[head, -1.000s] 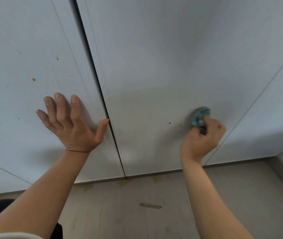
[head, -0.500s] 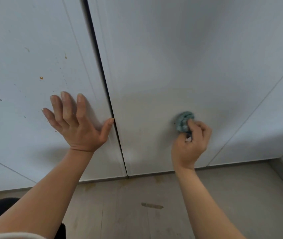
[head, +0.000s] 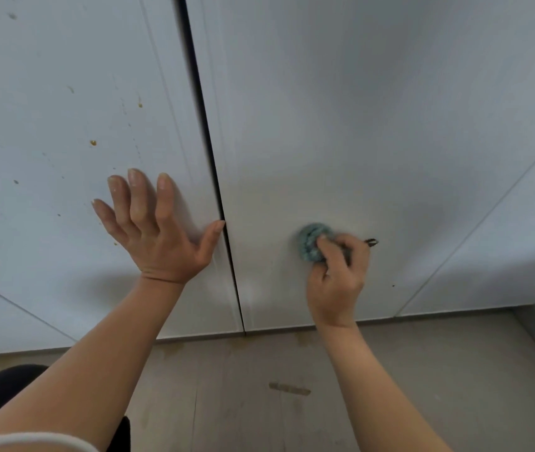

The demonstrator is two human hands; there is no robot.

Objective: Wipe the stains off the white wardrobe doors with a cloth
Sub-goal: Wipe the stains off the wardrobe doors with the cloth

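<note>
The right hand (head: 336,275) squeezes the balled-up blue cloth (head: 311,241) against the right door (head: 357,125), the left hand (head: 158,236) lies flat and open on the left door (head: 48,158), and the cloth should rub hard over the dark mark (head: 371,242) just beside the right hand's knuckles.

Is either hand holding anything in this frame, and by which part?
The right hand grips the bunched teal cloth by its near side, pressing it to the right door. The left hand holds nothing; it rests flat on the left door.

Soft even daylight, faint shadows, wide-angle edge distortion, slight blur
</note>
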